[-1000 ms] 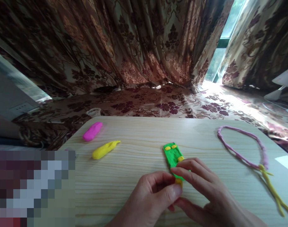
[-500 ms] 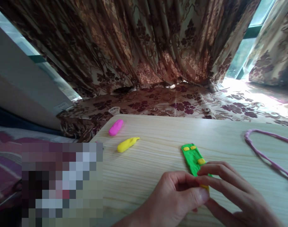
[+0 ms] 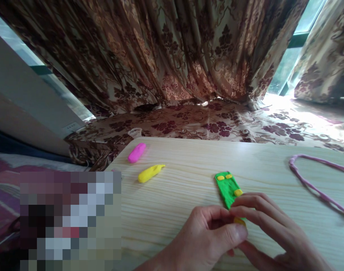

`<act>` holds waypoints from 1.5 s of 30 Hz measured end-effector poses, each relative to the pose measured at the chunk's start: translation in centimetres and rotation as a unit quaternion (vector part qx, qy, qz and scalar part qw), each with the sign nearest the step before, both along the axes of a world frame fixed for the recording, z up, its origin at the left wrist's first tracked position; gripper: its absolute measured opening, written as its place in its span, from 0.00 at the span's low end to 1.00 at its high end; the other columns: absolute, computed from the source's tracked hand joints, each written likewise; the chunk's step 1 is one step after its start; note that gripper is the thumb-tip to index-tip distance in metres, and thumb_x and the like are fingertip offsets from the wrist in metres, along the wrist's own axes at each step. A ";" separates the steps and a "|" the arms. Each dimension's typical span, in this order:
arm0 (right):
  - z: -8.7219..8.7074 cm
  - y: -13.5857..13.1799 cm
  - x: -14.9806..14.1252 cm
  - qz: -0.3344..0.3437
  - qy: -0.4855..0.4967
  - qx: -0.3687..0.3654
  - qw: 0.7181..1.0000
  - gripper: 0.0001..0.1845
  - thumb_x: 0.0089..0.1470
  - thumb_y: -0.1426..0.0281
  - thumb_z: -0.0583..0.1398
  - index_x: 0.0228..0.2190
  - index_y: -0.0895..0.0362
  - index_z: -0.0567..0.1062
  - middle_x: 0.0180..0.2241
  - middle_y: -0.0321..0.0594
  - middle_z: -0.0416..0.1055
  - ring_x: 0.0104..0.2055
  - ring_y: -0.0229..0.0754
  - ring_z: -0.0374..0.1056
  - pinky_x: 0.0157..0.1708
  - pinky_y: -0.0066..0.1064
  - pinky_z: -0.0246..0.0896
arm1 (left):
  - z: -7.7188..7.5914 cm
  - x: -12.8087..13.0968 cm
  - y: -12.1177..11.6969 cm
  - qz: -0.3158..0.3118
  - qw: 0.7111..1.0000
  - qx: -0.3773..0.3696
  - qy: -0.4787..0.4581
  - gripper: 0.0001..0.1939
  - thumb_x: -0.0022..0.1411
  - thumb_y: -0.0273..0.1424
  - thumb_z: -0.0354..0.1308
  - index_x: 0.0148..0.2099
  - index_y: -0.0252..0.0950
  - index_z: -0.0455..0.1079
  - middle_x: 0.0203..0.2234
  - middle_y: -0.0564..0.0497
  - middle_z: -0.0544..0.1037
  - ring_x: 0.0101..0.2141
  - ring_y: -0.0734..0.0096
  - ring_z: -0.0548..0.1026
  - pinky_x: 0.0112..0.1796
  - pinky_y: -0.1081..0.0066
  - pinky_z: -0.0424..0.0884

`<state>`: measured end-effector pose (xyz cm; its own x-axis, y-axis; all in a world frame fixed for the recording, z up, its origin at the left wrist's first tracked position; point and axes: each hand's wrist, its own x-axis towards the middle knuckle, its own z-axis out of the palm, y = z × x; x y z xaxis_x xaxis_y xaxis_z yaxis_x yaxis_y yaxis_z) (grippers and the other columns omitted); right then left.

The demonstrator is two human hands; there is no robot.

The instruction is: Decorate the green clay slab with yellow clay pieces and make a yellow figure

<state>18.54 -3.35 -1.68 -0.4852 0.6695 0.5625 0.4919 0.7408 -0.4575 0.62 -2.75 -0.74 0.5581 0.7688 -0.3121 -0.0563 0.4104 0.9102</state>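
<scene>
Between the thumb and forefinger of my left hand (image 3: 210, 235) is a small piece of yellow modelling clay (image 3: 239, 222). The fingers of my right hand (image 3: 273, 229) bend in from the other side and close on the same piece, partly covering it. Just beyond them a flat green clay strip (image 3: 227, 192) lies on the table, its near end hidden by my fingers. Small flattened yellow bits sit on it, two at the far end and one on its right edge (image 3: 238, 192).
On the wooden table (image 3: 183, 158) lie a yellow clay lump (image 3: 150, 173) with a thin tail and a pink clay roll (image 3: 137, 153). A long purple clay loop (image 3: 310, 182) curves at the right. Behind the table are a patterned cloth ledge (image 3: 172, 122) and curtain (image 3: 188, 49).
The view has shifted a little, so the things on the table appear slightly further left. Both hands stay together around the yellow piece, with only small finger movement.
</scene>
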 end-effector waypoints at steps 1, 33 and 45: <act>0.1 0.0 0.1 -0.002 -0.008 -0.003 1.000 0.23 0.47 0.78 0.61 0.47 0.58 0.68 0.40 0.47 0.67 0.45 0.45 0.66 0.39 0.31 0.70 | 0.1 0.0 0.1 0.003 1.000 0.003 0.009 0.14 0.56 0.35 0.58 0.41 0.31 0.73 0.27 0.51 0.71 0.28 0.74 0.67 0.33 0.71 0.64; 0.3 0.0 0.1 0.025 0.028 -0.075 0.996 0.23 0.47 0.84 0.58 0.45 0.54 0.69 0.38 0.43 0.67 0.42 0.42 0.65 0.39 0.32 0.67 | 0.7 0.1 0.2 -0.017 0.999 0.031 0.018 0.10 0.57 0.26 0.54 0.40 0.33 0.73 0.27 0.54 0.71 0.30 0.75 0.65 0.33 0.73 0.60; 1.4 -0.2 0.5 0.010 0.058 -0.182 0.982 0.16 0.50 0.75 0.62 0.42 0.52 0.70 0.43 0.40 0.65 0.47 0.40 0.64 0.46 0.29 0.63 | 0.8 0.3 0.4 0.005 0.998 0.049 0.037 0.12 0.58 0.29 0.55 0.44 0.36 0.75 0.29 0.52 0.74 0.31 0.73 0.67 0.34 0.73 0.63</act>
<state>19.02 -3.55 -0.32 -0.4470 0.8274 0.3401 0.4083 0.5270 -0.7453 0.95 -2.40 0.09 0.5289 0.8031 -0.2743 0.0083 0.3183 0.9480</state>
